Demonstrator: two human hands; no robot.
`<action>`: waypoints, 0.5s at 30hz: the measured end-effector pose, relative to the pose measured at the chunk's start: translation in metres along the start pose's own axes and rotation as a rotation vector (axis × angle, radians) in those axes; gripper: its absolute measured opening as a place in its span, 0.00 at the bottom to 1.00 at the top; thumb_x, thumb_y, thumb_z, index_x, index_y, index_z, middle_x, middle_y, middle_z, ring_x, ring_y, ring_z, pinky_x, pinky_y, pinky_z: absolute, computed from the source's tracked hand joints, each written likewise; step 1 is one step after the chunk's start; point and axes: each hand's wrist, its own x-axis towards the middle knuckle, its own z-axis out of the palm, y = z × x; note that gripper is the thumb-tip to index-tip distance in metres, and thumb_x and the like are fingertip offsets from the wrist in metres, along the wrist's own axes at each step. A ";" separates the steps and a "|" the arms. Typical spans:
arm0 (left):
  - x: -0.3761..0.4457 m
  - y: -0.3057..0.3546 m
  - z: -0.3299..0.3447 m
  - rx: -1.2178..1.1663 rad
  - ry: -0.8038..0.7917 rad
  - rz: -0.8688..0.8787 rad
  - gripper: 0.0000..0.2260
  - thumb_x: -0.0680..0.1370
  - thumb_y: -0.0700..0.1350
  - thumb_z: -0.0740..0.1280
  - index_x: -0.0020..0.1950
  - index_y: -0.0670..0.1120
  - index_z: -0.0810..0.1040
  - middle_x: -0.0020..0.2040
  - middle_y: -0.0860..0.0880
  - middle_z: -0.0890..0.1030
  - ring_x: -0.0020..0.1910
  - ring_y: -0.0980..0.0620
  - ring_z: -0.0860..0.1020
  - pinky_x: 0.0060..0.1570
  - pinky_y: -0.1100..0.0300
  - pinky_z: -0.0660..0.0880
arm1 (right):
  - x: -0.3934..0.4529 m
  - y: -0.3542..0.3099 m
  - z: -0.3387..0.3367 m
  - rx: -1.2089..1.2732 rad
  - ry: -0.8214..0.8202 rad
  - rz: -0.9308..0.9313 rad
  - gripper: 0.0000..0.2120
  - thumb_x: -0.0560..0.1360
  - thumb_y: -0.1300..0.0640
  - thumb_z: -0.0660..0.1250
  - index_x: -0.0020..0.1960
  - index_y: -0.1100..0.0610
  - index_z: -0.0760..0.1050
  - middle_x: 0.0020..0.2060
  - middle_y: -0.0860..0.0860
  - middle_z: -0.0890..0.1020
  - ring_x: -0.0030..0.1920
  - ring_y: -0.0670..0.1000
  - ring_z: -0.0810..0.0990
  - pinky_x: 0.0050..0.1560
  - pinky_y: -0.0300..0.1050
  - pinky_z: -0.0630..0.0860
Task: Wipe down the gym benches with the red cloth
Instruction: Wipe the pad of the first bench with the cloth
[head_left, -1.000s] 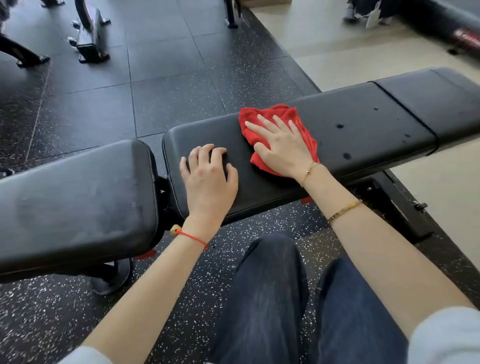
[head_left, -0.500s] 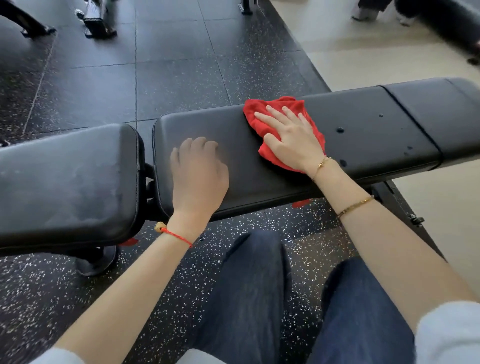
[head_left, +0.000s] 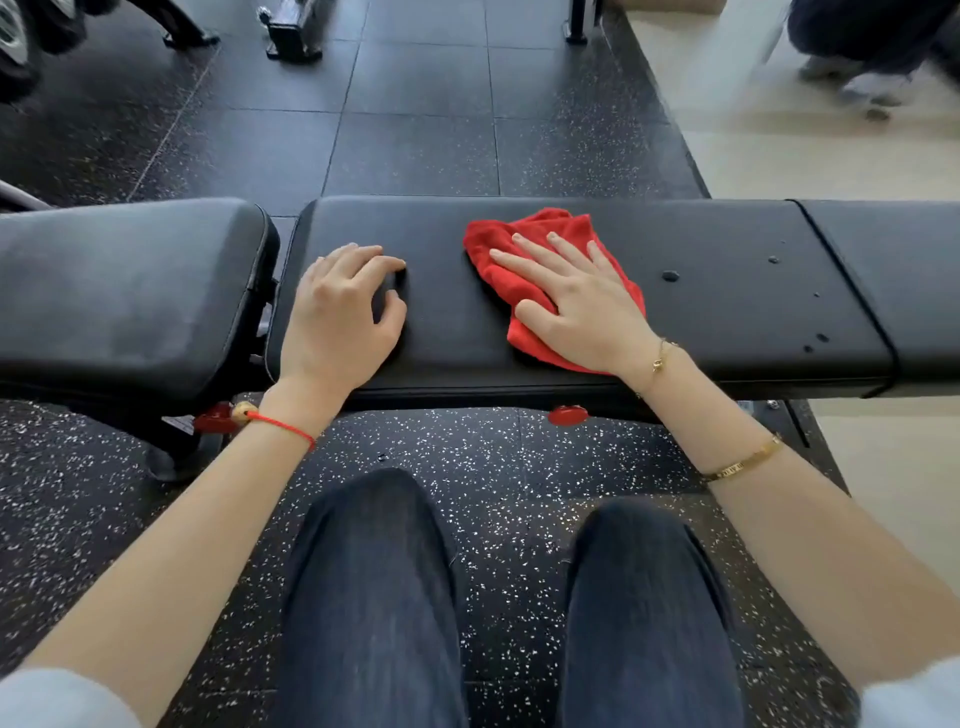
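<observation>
A black padded gym bench (head_left: 727, 322) runs across the view, with a separate seat pad (head_left: 130, 291) to its left. A crumpled red cloth (head_left: 498, 244) lies on the long pad near its middle. My right hand (head_left: 576, 306) lies flat on the cloth with fingers spread, pressing it onto the pad. My left hand (head_left: 340, 317) rests on the pad's left end, fingers slightly curled, holding nothing. A few dark drops (head_left: 670, 276) dot the pad to the right of the cloth.
My knees in dark jeans (head_left: 374, 571) are just in front of the bench. Black speckled rubber flooring (head_left: 467, 130) lies beyond, with machine bases (head_left: 291, 36) at the top left. On the pale floor at the top right are another person's feet (head_left: 862, 78).
The view has swung so the bench now lies level across the frame. My right hand and the cloth sit in roughly the same spot on the pad; my left hand's fingers have curled slightly.
</observation>
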 end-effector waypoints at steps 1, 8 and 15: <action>0.000 0.000 0.000 0.001 0.012 0.003 0.14 0.77 0.41 0.64 0.61 0.43 0.81 0.63 0.43 0.80 0.66 0.42 0.75 0.68 0.45 0.69 | 0.005 0.008 -0.003 -0.002 -0.010 0.026 0.27 0.76 0.43 0.53 0.75 0.35 0.58 0.78 0.40 0.57 0.79 0.50 0.50 0.77 0.60 0.40; -0.003 0.004 -0.003 0.049 0.029 -0.001 0.14 0.77 0.40 0.63 0.60 0.44 0.82 0.58 0.44 0.81 0.60 0.42 0.77 0.61 0.46 0.73 | 0.044 -0.007 0.002 0.017 -0.059 0.074 0.26 0.79 0.44 0.52 0.76 0.36 0.55 0.79 0.42 0.53 0.79 0.53 0.48 0.77 0.60 0.39; -0.008 0.018 -0.003 0.027 0.024 -0.070 0.13 0.81 0.42 0.61 0.59 0.41 0.82 0.60 0.42 0.81 0.62 0.41 0.76 0.66 0.47 0.70 | -0.017 -0.008 0.002 0.021 -0.032 -0.103 0.26 0.79 0.45 0.55 0.76 0.37 0.56 0.78 0.41 0.55 0.79 0.51 0.50 0.77 0.57 0.43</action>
